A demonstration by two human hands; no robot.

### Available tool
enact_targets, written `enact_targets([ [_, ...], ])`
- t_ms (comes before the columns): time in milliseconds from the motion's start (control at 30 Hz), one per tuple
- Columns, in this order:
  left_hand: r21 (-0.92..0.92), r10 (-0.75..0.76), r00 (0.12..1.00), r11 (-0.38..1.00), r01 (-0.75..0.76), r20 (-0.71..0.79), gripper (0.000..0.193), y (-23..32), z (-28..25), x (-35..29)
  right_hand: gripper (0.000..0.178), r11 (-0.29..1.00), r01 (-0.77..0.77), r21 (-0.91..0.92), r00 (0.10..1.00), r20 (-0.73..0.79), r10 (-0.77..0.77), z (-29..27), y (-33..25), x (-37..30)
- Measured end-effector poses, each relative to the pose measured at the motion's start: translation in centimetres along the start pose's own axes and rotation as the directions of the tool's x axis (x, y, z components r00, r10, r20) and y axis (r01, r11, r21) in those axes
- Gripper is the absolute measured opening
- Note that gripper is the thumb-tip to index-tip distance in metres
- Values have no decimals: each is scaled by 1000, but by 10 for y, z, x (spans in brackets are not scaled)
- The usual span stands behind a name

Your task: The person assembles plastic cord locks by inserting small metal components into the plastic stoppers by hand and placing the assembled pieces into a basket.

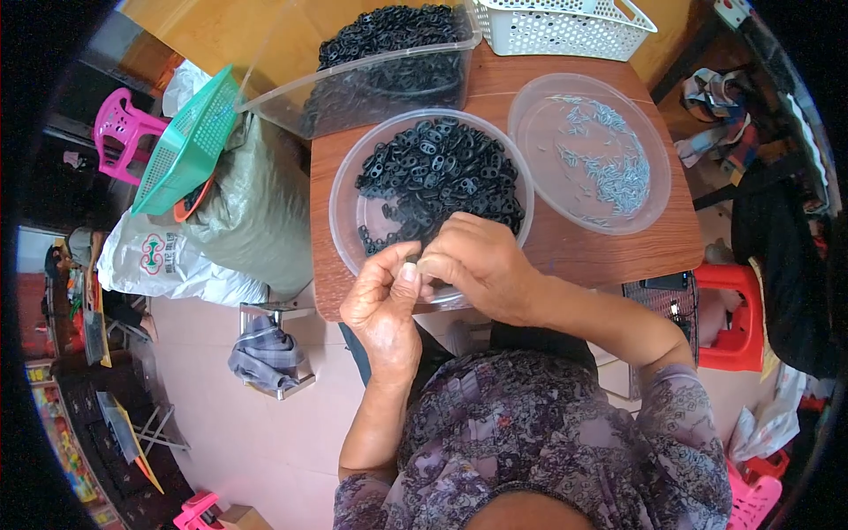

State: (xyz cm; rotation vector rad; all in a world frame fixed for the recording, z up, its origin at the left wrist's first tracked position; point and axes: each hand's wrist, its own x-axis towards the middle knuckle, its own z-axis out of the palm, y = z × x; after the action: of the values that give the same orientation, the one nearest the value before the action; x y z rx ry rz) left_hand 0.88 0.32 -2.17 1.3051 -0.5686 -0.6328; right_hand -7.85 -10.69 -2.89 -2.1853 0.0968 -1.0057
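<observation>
Over the near rim of a round clear tub (341, 231), my two hands meet with their fingertips together. My left hand (387, 299) pinches a small dark piece (412, 258) between thumb and fingers; most of it is hidden. My right hand (484, 267) is closed too, thumb pressed to the fingers beside the left thumb, and whatever it holds is out of sight. Many flat black oval pieces with two holes (442, 163) fill the tub. To its right, a shallow round clear dish (541, 168) holds many tiny silvery pin-like parts (618, 177).
At the back of the brown wooden table (680, 238) stands a clear bin (362, 79) heaped with black pieces, beside a white perforated basket (556, 34). Full sacks (256, 203) and a green basket (190, 146) stand left. A stool (274, 353) bears grey cloth; a red stool (733, 318) is at right.
</observation>
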Motion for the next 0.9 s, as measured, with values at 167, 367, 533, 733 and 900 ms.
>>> enact_targets([
  [167, -44, -37, 997, 998, 34, -69, 17, 2, -7, 5, 7, 961, 49, -271, 998, -25, -58, -19, 21, 21],
  [367, -95, -10, 989, 995, -4, -145, 16, 4, -11, 7, 10, 905, 47, -423, 992, 123, 6, -6, 43, 37],
  [533, -121, -34, 988, 993, 15, -152, 16, 5, -12, 6, 9, 790, 147, -595, 939, 335, 78, 10, 50, 44],
  [733, -106, -33, 989, 994, 18, -145, 17, 4, -14, 7, 7, 854, 96, -512, 962, 266, 52, 6, 55, 42],
  [900, -108, -55, 988, 993, 39, -146, 16, 6, -13, 9, 10, 974, -46, -221, 986, 148, 80, -8, 42, 43],
])
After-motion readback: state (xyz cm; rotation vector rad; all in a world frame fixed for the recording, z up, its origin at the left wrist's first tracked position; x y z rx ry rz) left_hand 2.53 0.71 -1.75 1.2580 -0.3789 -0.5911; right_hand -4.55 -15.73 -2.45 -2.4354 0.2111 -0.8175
